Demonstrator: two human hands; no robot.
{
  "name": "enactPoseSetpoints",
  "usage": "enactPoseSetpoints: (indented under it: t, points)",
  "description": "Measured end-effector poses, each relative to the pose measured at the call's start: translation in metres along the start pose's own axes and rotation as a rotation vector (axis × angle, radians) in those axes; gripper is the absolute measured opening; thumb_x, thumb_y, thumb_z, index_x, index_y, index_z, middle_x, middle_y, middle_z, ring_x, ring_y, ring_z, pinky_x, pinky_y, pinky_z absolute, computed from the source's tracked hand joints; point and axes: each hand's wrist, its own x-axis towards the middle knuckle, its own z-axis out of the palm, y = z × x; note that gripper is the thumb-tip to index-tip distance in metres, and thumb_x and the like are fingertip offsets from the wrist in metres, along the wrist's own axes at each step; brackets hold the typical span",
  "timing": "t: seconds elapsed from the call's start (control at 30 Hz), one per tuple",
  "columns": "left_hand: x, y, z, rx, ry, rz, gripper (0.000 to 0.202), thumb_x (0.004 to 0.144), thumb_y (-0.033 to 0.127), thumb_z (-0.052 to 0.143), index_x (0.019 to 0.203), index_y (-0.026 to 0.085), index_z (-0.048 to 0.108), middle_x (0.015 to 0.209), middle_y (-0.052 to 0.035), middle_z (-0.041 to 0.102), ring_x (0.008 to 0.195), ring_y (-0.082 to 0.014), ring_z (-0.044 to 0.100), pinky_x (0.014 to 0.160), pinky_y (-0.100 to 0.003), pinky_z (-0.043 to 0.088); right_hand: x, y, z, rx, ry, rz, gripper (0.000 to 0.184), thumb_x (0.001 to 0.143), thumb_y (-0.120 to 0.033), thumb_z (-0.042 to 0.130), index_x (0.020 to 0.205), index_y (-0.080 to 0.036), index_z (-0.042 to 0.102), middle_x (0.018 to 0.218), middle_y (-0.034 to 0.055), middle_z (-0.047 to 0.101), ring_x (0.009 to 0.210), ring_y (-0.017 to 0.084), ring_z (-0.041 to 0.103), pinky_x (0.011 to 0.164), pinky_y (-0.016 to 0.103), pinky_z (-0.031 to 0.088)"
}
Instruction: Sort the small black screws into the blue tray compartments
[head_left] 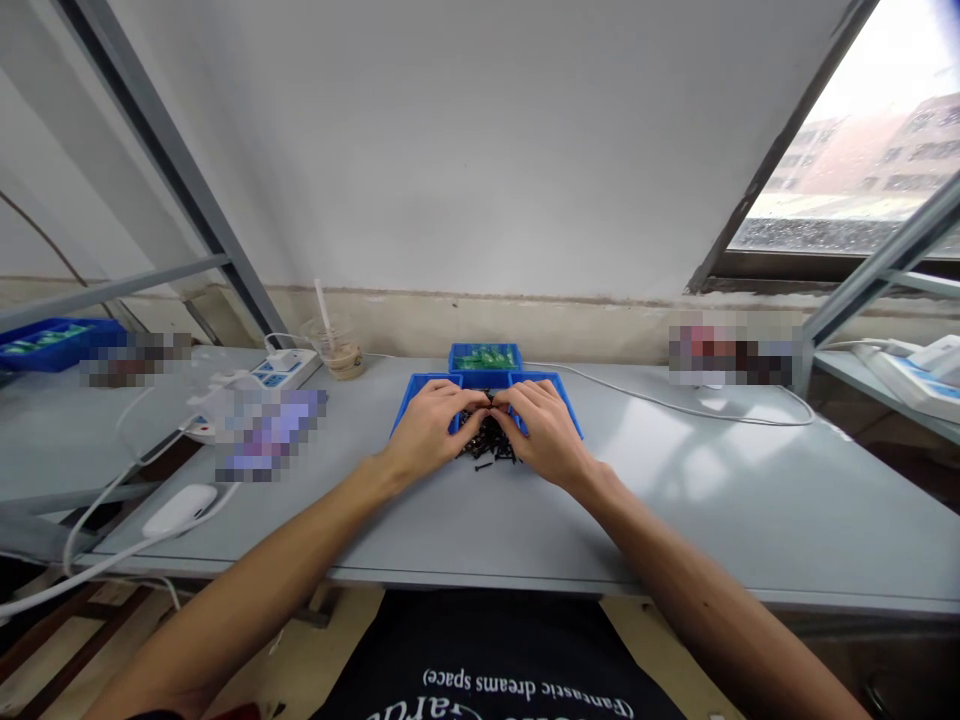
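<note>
Both of my hands meet over a small heap of black screws [491, 447] on the grey table [675, 500]. My left hand [431, 428] has its fingers curled and pinched at the heap's top. My right hand [544, 430] mirrors it, fingertips touching the left hand's. What the fingertips pinch is too small to name. Behind the hands stand blue bins [417, 392]; the rear blue bin [485, 358] holds green parts.
A white power strip [281, 370] with cables and a plastic cup with a straw [339, 355] stand at the back left. A white mouse-like object [180, 510] lies near the left front edge. A cable [675, 403] crosses the table's right. Metal frame posts rise on both sides.
</note>
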Motion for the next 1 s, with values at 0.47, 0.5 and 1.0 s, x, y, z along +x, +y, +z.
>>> enactPoseSetpoints:
  t: [0.47,0.5,1.0]
  points:
    - [-0.0013,-0.0018,0.0006,0.008,-0.076,-0.023,0.025,0.102,0.025,0.047,0.106,0.018,0.070,0.097,-0.0049,0.078,0.091,-0.0203,0.069,0.096,-0.042,0.047,0.0006,-0.0011,0.0004,0.018,0.096,0.003,0.012,0.103,-0.023,0.052,0.095,-0.023,0.061,0.087,0.0025,0.069,0.081,0.018,0.060,0.082,0.035,0.040]
    - [-0.0011,-0.0017,0.0006,0.009,-0.080,-0.029,0.025,0.102,0.025,0.046,0.104,0.018,0.070,0.096,-0.0047,0.078,0.090,-0.0202,0.069,0.096,-0.042,0.047,0.0005,-0.0008,0.0005,0.019,0.098,0.003,0.013,0.103,-0.023,0.052,0.094,-0.023,0.061,0.087,0.0025,0.069,0.081,0.018,0.060,0.082,0.035,0.040]
    - [-0.0010,-0.0009,0.0016,0.016,-0.069,-0.029,0.022,0.102,0.026,0.048,0.099,0.019,0.069,0.091,-0.0028,0.077,0.085,-0.0191,0.067,0.096,-0.041,0.046,-0.0004,-0.0003,0.0004,0.038,0.078,-0.005,0.013,0.104,-0.022,0.049,0.096,-0.023,0.059,0.087,0.0031,0.069,0.082,0.019,0.061,0.082,0.035,0.040]
